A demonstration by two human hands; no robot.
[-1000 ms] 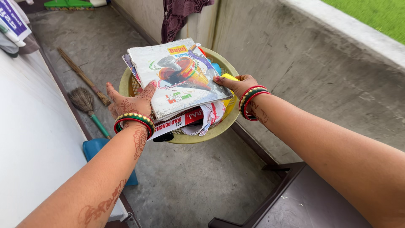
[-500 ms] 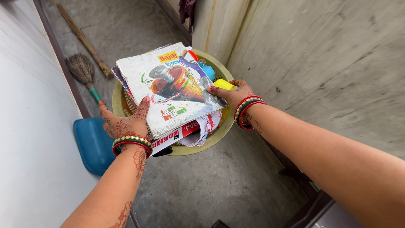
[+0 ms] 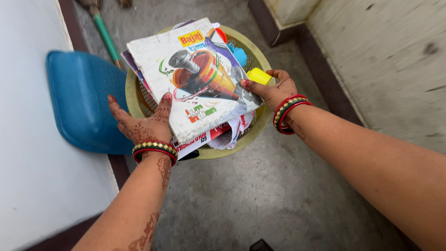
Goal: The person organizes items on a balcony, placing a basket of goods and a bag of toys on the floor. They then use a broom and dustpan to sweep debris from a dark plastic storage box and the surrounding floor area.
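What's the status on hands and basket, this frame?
Left hand and right hand each grip the yellow basket rim. Booklet on top of the load. Blue dustpan beside it, left.

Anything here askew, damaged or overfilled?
Yes. The round yellow-green plastic basket is overfilled: a worn white booklet lies tilted across the top, overhanging the rim, with crumpled papers spilling at the near edge. Left hand and right hand hold it.
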